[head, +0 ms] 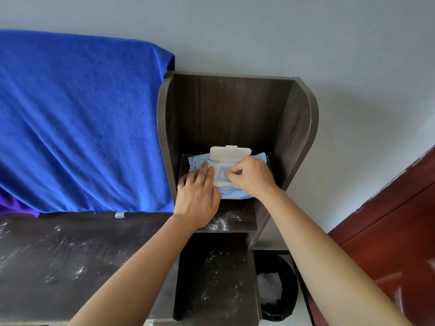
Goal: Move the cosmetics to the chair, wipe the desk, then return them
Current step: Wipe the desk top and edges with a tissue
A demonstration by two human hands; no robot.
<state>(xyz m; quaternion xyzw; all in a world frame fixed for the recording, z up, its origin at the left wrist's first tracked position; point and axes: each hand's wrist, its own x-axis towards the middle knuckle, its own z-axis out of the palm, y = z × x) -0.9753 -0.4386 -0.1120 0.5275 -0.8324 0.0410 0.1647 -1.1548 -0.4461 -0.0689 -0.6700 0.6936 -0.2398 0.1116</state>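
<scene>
A light-blue pack of wet wipes [256, 161] lies on the upper shelf [237, 220] of a dark wooden desk-side unit, its white flip lid [230, 152] standing open. My left hand [197, 194] presses flat on the pack's left side. The fingertips of my right hand [251, 176] pinch a wipe at the pack's opening. White dust or powder speckles the dark desk top [70, 255]. No cosmetics are in view.
A blue towel [77, 123] drapes over something behind the desk, touching the unit's left wall. A lower shelf [216, 283], also dusty, sits below. A black-lined bin [277, 285] with white waste stands on the floor right of the unit. A red-brown door [388, 231] is at the right.
</scene>
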